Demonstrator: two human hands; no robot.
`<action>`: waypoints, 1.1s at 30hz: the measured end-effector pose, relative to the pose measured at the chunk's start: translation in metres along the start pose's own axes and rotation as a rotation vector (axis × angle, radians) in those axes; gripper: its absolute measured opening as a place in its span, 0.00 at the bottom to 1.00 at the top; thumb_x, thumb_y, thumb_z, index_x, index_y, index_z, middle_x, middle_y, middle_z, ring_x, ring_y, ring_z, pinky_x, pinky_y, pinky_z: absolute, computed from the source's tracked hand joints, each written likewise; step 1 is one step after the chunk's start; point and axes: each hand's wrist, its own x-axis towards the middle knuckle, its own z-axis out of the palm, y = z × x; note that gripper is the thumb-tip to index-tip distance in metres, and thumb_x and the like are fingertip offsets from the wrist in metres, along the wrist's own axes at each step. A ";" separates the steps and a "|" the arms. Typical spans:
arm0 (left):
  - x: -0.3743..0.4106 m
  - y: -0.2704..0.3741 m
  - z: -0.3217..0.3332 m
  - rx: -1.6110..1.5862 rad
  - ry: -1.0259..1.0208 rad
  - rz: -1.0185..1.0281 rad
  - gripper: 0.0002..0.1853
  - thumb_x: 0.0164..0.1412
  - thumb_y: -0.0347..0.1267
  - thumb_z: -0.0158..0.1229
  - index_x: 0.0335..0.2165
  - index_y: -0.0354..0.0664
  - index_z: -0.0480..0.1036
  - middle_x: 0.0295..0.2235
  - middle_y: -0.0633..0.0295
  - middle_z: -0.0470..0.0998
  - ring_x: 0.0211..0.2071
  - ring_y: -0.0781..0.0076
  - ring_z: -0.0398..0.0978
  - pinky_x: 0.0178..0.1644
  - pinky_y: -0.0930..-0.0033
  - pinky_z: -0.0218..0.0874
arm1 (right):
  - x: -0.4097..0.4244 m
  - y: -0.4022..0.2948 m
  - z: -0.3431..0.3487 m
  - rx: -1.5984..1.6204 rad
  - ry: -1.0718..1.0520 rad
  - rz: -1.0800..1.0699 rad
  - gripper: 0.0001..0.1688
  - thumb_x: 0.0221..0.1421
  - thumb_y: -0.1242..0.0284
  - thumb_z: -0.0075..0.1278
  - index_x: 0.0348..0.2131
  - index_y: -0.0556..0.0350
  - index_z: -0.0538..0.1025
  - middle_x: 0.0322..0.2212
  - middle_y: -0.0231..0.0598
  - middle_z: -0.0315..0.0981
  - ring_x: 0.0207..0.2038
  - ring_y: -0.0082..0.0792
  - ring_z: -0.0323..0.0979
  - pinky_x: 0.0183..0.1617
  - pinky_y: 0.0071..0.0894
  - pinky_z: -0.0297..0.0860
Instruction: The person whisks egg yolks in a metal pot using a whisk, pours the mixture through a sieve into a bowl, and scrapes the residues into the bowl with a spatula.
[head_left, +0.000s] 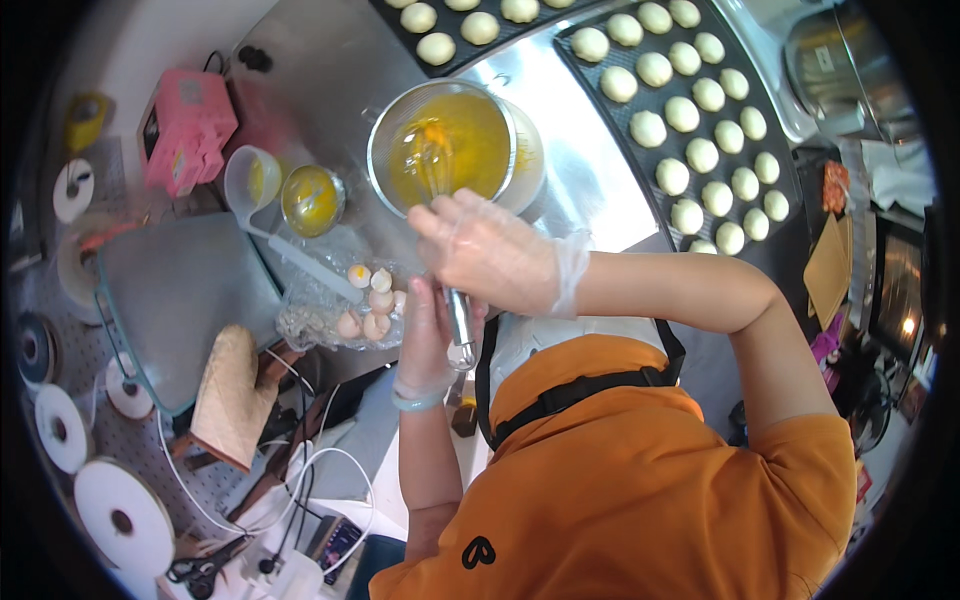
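A wire whisk (459, 319) with a silver handle is gripped in my right hand (495, 251), which wears a clear plastic glove. Its wires sit in yellow beaten egg (480, 150) inside a round fine-mesh strainer (514, 142). Under the strainer, a pale bowl (531, 169) shows on the right side. My left hand (427, 334), also gloved, is just below my right hand, behind the whisk handle. Its fingers are partly hidden, so whether it holds something is unclear. Cracked eggshells (376, 324) lie on crumpled clear plastic (300, 315) to its left.
A metal cup (341, 202) with yellow residue stands by a translucent ladle (231, 176). Pale dough balls fill a dark tray (637, 161) at right and another tray (450, 64) at the back. A pink device (191, 112), cutting board (180, 300) and oven mitt (229, 390) lie left.
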 end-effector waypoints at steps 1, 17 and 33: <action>-0.001 -0.002 -0.003 0.004 0.028 -0.003 0.31 0.66 0.57 0.32 0.36 0.41 0.67 0.23 0.64 0.71 0.20 0.78 0.68 0.24 0.79 0.61 | -0.002 0.001 0.002 0.047 0.003 0.001 0.09 0.37 0.72 0.57 0.24 0.57 0.76 0.33 0.37 0.64 0.38 0.33 0.65 0.39 0.29 0.63; -0.003 0.021 0.002 0.194 0.022 -0.055 0.15 0.57 0.39 0.58 0.33 0.38 0.69 0.19 0.64 0.71 0.18 0.81 0.68 0.22 0.81 0.58 | -0.073 0.061 -0.049 0.207 0.056 -0.020 0.18 0.38 0.86 0.51 0.35 0.60 0.73 0.34 0.45 0.70 0.35 0.46 0.71 0.40 0.41 0.69; -0.015 0.048 0.008 0.262 0.017 -0.049 0.30 0.49 0.53 0.62 0.33 0.34 0.67 0.19 0.62 0.69 0.19 0.78 0.68 0.22 0.79 0.56 | -0.024 0.171 0.069 -0.065 -0.353 -0.459 0.20 0.46 0.83 0.46 0.42 0.61 0.75 0.32 0.47 0.76 0.39 0.40 0.73 0.47 0.34 0.68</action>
